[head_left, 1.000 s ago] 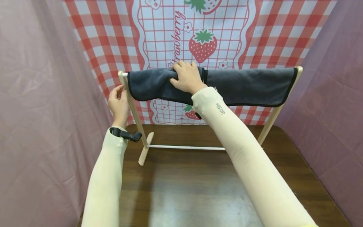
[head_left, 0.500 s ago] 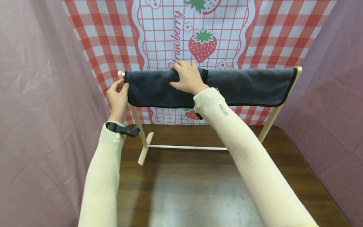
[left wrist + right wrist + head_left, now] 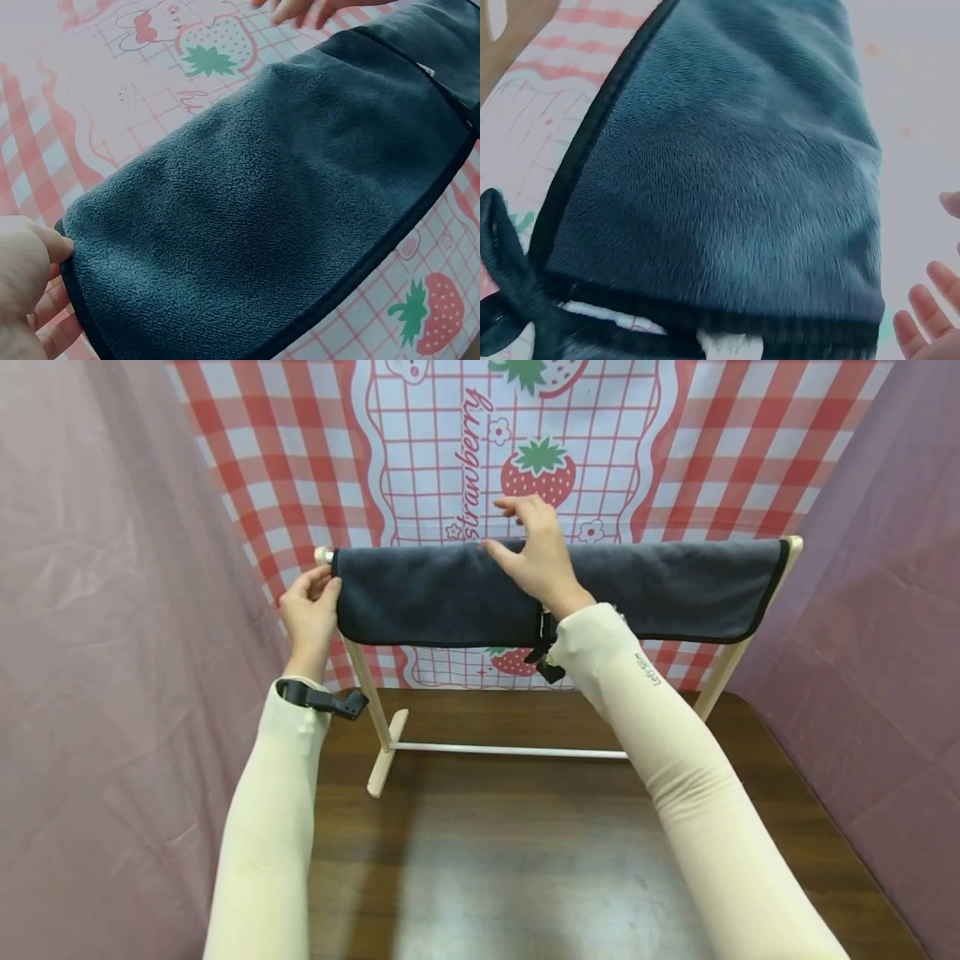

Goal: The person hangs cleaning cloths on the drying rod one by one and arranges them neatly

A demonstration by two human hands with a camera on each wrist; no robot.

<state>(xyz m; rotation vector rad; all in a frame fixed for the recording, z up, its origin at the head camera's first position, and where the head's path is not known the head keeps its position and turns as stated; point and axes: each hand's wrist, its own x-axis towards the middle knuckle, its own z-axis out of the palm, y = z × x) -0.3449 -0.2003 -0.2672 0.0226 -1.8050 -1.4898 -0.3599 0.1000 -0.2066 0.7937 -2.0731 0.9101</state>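
Two grey plush towels with black binding hang side by side over the top rail of a wooden rack (image 3: pixel 367 689). At the rail's left end, my left hand (image 3: pixel 309 618) pinches the outer edge of the left towel (image 3: pixel 438 597). In the left wrist view, that thumb (image 3: pixel 54 244) lies on the binding with fingers behind it. My right hand (image 3: pixel 543 560) is raised in front of where the towels meet, fingers spread, holding nothing. Its forearm partly covers the right towel (image 3: pixel 697 593). The right wrist view catches only its fingertips (image 3: pixel 934 300), beside the cloth.
A strawberry-print checked cloth (image 3: pixel 420 460) hangs behind the rack. Pink curtains (image 3: pixel 112 652) close both sides. The rack's foot (image 3: pixel 381 768) and white lower rod (image 3: pixel 495 749) are close over the brown wooden table (image 3: pixel 480 852).
My left hand has taken the left towel's edge and drawn it left, smoothing its folds and levelling the lower hem. My right hand has let go of the towel top and moved up and right.
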